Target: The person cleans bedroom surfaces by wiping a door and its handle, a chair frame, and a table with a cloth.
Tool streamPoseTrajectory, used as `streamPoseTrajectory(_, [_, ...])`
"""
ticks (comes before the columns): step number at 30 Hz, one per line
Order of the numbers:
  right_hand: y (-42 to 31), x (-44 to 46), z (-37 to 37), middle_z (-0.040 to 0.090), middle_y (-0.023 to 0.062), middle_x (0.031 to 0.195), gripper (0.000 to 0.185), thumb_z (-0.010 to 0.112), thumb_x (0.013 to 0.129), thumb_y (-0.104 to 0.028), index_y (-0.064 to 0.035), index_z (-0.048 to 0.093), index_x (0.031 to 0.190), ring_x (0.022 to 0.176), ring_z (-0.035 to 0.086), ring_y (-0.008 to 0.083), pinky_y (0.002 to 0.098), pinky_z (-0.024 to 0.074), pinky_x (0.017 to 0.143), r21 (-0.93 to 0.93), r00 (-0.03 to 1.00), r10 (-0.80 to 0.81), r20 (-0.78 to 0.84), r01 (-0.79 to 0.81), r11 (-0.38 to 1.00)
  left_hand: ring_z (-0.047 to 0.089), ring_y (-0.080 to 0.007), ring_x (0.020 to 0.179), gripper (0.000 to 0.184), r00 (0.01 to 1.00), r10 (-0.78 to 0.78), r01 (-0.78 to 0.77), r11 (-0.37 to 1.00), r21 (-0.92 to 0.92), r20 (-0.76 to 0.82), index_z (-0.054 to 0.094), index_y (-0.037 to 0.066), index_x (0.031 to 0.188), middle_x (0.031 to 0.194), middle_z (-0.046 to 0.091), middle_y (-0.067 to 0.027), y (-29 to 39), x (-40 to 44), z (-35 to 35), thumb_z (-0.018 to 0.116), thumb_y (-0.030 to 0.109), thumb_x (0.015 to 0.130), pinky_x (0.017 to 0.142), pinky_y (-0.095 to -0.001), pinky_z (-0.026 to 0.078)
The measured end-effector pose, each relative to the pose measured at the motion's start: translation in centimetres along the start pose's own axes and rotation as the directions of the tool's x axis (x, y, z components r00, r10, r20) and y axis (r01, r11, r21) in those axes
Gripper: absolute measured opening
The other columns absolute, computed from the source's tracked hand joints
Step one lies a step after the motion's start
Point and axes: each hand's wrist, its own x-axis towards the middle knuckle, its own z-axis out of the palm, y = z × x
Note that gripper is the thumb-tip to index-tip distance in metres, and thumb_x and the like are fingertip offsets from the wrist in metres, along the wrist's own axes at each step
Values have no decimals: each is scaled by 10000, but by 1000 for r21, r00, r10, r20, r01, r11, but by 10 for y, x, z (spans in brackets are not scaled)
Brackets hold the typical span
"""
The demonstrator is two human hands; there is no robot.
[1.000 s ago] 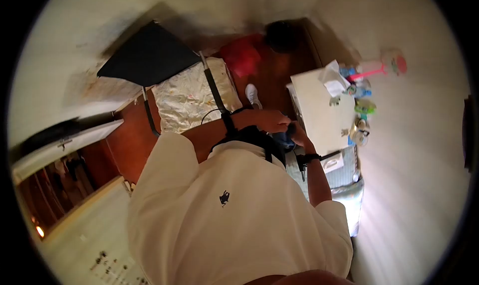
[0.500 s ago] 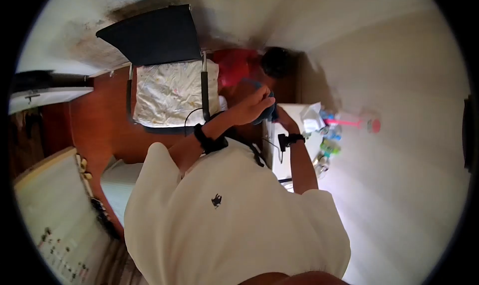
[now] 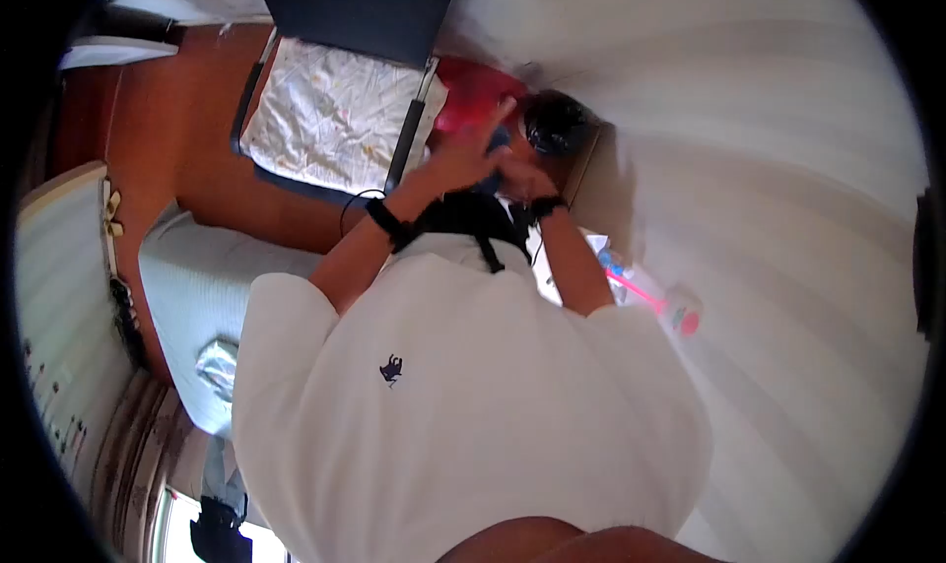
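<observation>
Close together in front of my waist, both hands are smeared by motion. My left hand (image 3: pixel 463 161) stretches a finger or thumb up and away from me, and the rest of its fingers are unclear. Against it, or just beside it, is my right hand (image 3: pixel 526 177), its fingers blurred toward the left one. A dark blue cloth (image 3: pixel 499 141) shows between and behind the hands. I cannot tell which hand grips it. A black band (image 3: pixel 392 224) is on my left wrist and another dark band (image 3: pixel 545 206) on my right.
Beyond my left hand stands a black chair (image 3: pixel 360 11) with a patterned pale cloth (image 3: pixel 330 115) on its seat. Something red (image 3: pixel 473 90) and a glossy black round object (image 3: pixel 558 122) sit in the corner. Right are a pink-handled item (image 3: pixel 636 289) and a wall (image 3: pixel 769 218); left, a covered bed (image 3: pixel 212 258).
My view has shifted, so more of the bed shows. Both hands have moved up in the picture and closer together. My left hand was closed over the blue cloth; now a finger stretches out.
</observation>
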Motion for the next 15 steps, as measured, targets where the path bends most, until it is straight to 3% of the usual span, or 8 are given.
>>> streamPoseTrajectory(1, [-14, -11, 12, 677, 86, 1030, 482, 774, 795, -213, -82, 558, 1205, 888, 640, 214, 314, 513, 849, 0, 1000, 7, -1, -7, 1000, 637, -406, 956, 618, 993, -120, 118, 986, 119, 3, 390, 98, 1417, 1004, 663, -240, -25, 5, -12, 584, 407, 918, 816, -462, 500])
streamPoseTrajectory(2, [-32, -32, 32, 673, 102, 1035, 484, 788, 778, -206, -74, 558, 1183, 892, 642, 217, 305, 510, 841, -565, 885, -429, 182, 451, 691, 637, -418, 917, 551, 986, -164, 169, 969, 179, -44, 492, 97, 1339, 937, 666, -243, -78, -2, -8, 595, 423, 906, 799, -472, 501])
streamPoseTrajectory(3, [-43, -32, 39, 669, 117, 1040, 487, 801, 762, -199, -66, 558, 1161, 896, 644, 220, 297, 506, 833, -739, 616, -526, 586, 673, -35, 636, -430, 877, 501, 961, -251, 271, 939, 214, -114, 594, 96, 1260, 870, 669, -245, -126, -16, 6, 607, 439, 895, 782, -482, 502])
streamPoseTrajectory(8, [-63, 26, 57, 672, 70, 971, 483, 775, 787, -262, -50, 569, 1168, 885, 644, 202, 296, 500, 808, -724, 620, -420, 663, 673, -150, 646, -420, 852, 568, 821, -563, 569, 821, 50, -99, 710, 20, 927, 801, 663, -244, -127, -38, 5, 573, 568, 878, 749, -456, 510])
streamPoseTrajectory(10, [-50, 84, 57, 661, 126, 1044, 383, 713, 816, -256, -54, 621, 1128, 1012, 626, 263, 352, 481, 908, -508, 976, -135, 172, 206, 836, 657, -400, 881, 745, 705, -702, 697, 712, -82, -96, 703, -5, 887, 844, 673, -243, -120, -48, 6, 499, 710, 848, 766, -445, 511])
streamPoseTrajectory(13, [-28, 131, 78, 687, 183, 1009, 416, 694, 817, -390, -21, 650, 1005, 1010, 646, 347, 401, 495, 881, -925, 967, -255, -6, 92, 370, 653, -395, 941, 809, 497, -817, 864, 497, 80, -294, 700, -21, 909, 924, 679, -244, -127, -58, 23, 478, 753, 826, 817, -473, 502])
streamPoseTrajectory(14, [1, 156, 72, 686, 151, 1008, 418, 707, 826, -309, 4, 638, 1095, 942, 652, 238, 360, 502, 819, -846, 916, -361, 175, 327, 420, 645, -403, 979, 867, 452, -818, 887, 454, 82, -357, 692, -35, 915, 975, 674, -247, -119, -62, 23, 444, 788, 812, 866, -492, 487])
streamPoseTrajectory(15, [14, 144, 82, 686, 151, 1008, 418, 707, 826, -309, 4, 638, 1095, 942, 652, 238, 360, 502, 819, -862, 930, -324, 175, 304, 406, 595, -353, 1070, 634, 405, -857, 914, 368, 171, -319, 654, 139, 1171, 1088, 612, -218, -155, -74, 42, 693, 609, 747, 888, -467, 472])
